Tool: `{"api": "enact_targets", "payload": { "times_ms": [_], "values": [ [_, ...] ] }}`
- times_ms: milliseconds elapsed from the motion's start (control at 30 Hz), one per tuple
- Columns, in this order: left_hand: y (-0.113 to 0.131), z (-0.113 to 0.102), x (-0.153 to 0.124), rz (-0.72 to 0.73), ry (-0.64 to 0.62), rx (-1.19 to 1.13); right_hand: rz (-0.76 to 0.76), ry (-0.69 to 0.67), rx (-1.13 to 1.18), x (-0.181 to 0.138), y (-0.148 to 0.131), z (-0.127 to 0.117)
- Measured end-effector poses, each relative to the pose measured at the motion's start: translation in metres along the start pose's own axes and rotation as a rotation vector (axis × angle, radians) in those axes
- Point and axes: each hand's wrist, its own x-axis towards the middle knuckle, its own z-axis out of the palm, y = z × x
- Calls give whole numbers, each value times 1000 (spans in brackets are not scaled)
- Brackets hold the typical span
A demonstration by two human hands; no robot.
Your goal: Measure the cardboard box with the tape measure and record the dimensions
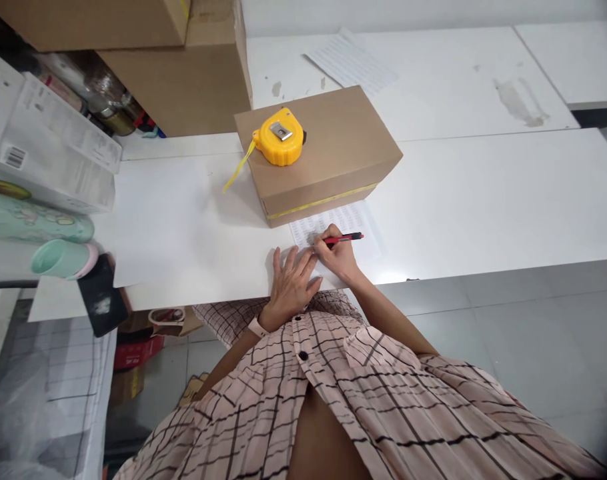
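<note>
My right hand (336,253) is closed around a red and black pen (344,238), its writing end down on a printed sheet (356,217). Part of that sheet lies hidden beneath a closed cardboard box (328,147). Just left of the pen, my left hand (292,283) lies flat at the table's front edge, fingers spread, the fingertips by the sheet's lower left. On the box's top, near its left end, rests a yellow tape measure (282,138) with a yellow strap hanging over the side.
Larger cardboard boxes (178,87) stand at the back left. A mint cup (58,259), a dark phone (102,297) and a mint bottle (38,219) are at the left. Another printed sheet (351,60) lies behind the box on the white table (483,193).
</note>
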Motion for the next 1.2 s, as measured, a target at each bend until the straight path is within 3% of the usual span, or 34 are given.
{"api": "enact_targets", "payload": {
  "times_ms": [1200],
  "values": [
    [1,0,0,2,4,-16,-9,4,2,0,4,1]
  ]
}}
